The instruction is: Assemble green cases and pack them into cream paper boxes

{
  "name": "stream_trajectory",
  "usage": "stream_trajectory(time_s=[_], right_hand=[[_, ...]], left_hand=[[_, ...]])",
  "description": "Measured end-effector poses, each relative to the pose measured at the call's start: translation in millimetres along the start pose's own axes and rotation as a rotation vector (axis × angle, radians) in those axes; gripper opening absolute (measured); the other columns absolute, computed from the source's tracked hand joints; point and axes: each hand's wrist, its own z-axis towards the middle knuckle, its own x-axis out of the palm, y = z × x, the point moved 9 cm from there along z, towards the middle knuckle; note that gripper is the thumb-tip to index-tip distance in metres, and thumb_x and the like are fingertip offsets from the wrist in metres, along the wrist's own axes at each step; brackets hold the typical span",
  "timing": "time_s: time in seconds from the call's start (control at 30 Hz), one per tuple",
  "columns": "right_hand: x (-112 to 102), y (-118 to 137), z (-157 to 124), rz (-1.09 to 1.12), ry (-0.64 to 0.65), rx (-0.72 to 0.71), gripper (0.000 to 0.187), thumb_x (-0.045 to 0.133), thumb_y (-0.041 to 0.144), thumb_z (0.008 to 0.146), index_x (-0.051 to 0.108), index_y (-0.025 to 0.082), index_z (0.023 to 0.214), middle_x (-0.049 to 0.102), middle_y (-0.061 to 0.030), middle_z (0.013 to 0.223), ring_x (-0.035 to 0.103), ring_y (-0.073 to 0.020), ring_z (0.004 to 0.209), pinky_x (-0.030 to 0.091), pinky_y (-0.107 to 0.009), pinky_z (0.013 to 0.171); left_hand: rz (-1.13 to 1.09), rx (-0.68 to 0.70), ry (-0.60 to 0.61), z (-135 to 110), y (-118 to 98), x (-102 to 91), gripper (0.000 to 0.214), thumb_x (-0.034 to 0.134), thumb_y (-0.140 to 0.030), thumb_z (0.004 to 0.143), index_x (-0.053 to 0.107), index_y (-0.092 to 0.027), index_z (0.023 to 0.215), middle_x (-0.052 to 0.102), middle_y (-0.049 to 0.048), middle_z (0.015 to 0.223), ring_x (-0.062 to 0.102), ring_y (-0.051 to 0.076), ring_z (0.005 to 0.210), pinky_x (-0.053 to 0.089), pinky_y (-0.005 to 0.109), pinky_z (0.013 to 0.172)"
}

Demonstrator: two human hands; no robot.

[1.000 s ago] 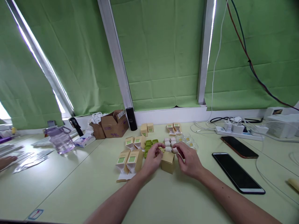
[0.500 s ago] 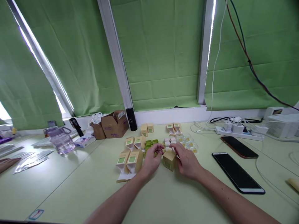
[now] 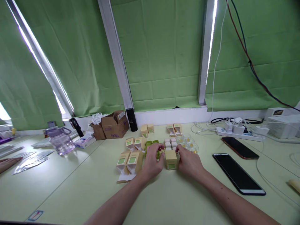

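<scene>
A small kraft cardboard box (image 3: pixel 171 160) with a green label stands in front of me. My right hand (image 3: pixel 189 161) has its curled fingers against the box's right rear edge. At the left side is my left hand (image 3: pixel 152 160), its thumb apart from its bent fingers, the fingertips near the box's rear left corner. Behind my left fingers sit green square containers (image 3: pixel 149 143), partly hidden. Pinkish-white small jars (image 3: pixel 170 142) stand behind the box. Clear round-celled plastic packs (image 3: pixel 188 142) with yellow bits lie beyond my right hand.
Open kraft boxes (image 3: pixel 130 161) stand left of my hands, with more small boxes (image 3: pixel 147 129) behind. Two phones (image 3: pixel 239 173) lie at right, near a power strip (image 3: pixel 241 132). A brown carton (image 3: pixel 114 126), black cylinder (image 3: pixel 132 120) and water bottle (image 3: pixel 60 140) stand left. Another person's hand (image 3: pixel 9 164) shows far left.
The small box has turned from a tilted, angled pose to upright with its label toward me. My left fingers have uncurled somewhat, and my right fingers have shifted along its right side.
</scene>
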Motion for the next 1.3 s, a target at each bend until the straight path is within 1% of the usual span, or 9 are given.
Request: stream_trajectory(time_s=[0.17, 0.3, 0.47, 0.63, 0.77, 0.87, 0.97, 1.13, 1.3], right_hand=[[12, 5, -4, -0.082, 0.122, -0.014, 0.031, 0.063, 0.016, 0.083, 0.056, 0.02, 0.113, 0.076, -0.012, 0.105, 0.073, -0.0301, 0.09, 0.03, -0.03, 0.062], [14, 4, -4, -0.092, 0.143, -0.014, 0.033, 0.065, 0.019, 0.084, 0.058, 0.019, 0.116, 0.075, -0.0152, 0.109, 0.073, -0.0312, 0.092, 0.035, -0.031, 0.066], [14, 4, -4, -0.086, 0.151, -0.027, 0.031, 0.065, 0.016, 0.083, 0.059, 0.02, 0.113, 0.076, -0.0124, 0.107, 0.073, -0.0294, 0.092, 0.034, -0.03, 0.064], [15, 5, -4, -0.093, 0.156, -0.029, 0.037, 0.062, 0.008, 0.078, 0.059, 0.02, 0.112, 0.076, -0.0118, 0.108, 0.072, -0.0288, 0.091, 0.031, -0.029, 0.062], [16, 5, -4, -0.097, 0.165, -0.027, 0.039, 0.062, 0.007, 0.075, 0.06, 0.02, 0.111, 0.076, -0.012, 0.108, 0.072, -0.0293, 0.091, 0.032, -0.03, 0.063], [16, 4, -4, -0.1, 0.169, -0.028, 0.04, 0.062, 0.007, 0.074, 0.06, 0.02, 0.112, 0.075, -0.0118, 0.108, 0.071, -0.0304, 0.092, 0.032, -0.03, 0.063], [17, 4, -3, -0.104, 0.169, -0.031, 0.042, 0.063, 0.008, 0.074, 0.06, 0.02, 0.114, 0.075, -0.0118, 0.109, 0.071, -0.0304, 0.093, 0.031, -0.03, 0.063], [19, 3, -3, -0.108, 0.172, -0.038, 0.045, 0.065, 0.009, 0.074, 0.059, 0.02, 0.117, 0.075, -0.0127, 0.11, 0.071, -0.0294, 0.093, 0.032, -0.03, 0.064], [19, 4, -3, -0.105, 0.171, -0.046, 0.046, 0.064, 0.009, 0.075, 0.059, 0.02, 0.119, 0.075, -0.0128, 0.111, 0.071, -0.0294, 0.094, 0.034, -0.03, 0.066]], left_hand=[[0.141, 0.105, 0.243, -6, -23, 22.5, 0.053, 0.066, -0.021, 0.084, 0.048, -0.022, 0.134, 0.06, 0.0137, 0.136, 0.052, 0.034, 0.13, 0.038, 0.055, 0.111], [0.218, 0.102, 0.382, -7, -29, 35.6, 0.058, 0.066, -0.019, 0.084, 0.046, -0.023, 0.139, 0.058, 0.0128, 0.143, 0.046, 0.036, 0.134, 0.036, 0.056, 0.113], [0.245, 0.09, 0.42, 0, -33, 32.4, 0.058, 0.067, -0.014, 0.082, 0.049, -0.025, 0.135, 0.061, 0.0106, 0.135, 0.051, 0.034, 0.126, 0.041, 0.052, 0.108], [0.222, 0.029, 0.323, 35, -31, 3.6, 0.053, 0.071, -0.021, 0.085, 0.051, -0.025, 0.134, 0.063, 0.0109, 0.13, 0.055, 0.031, 0.122, 0.045, 0.048, 0.107], [0.333, -0.031, 0.25, 88, -7, -22.5, 0.054, 0.071, -0.023, 0.086, 0.051, -0.024, 0.136, 0.064, 0.0103, 0.129, 0.056, 0.03, 0.123, 0.047, 0.044, 0.107], [0.501, -0.088, 0.255, 126, 29, -31.5, 0.056, 0.071, -0.022, 0.085, 0.051, -0.025, 0.137, 0.066, 0.0088, 0.131, 0.055, 0.03, 0.125, 0.047, 0.04, 0.104], [0.567, -0.128, 0.265, 149, 66, -31.2, 0.054, 0.072, -0.018, 0.081, 0.056, -0.022, 0.132, 0.068, 0.0097, 0.13, 0.056, 0.032, 0.124, 0.045, 0.042, 0.105], [0.675, -0.192, 0.306, 153, 111, -15.3, 0.05, 0.069, -0.016, 0.082, 0.059, -0.022, 0.131, 0.069, 0.0105, 0.131, 0.056, 0.033, 0.125, 0.043, 0.045, 0.106], [0.747, -0.224, 0.337, 144, 128, 6.1, 0.044, 0.069, -0.022, 0.091, 0.059, -0.02, 0.134, 0.068, 0.0111, 0.129, 0.058, 0.03, 0.127, 0.042, 0.049, 0.112]])
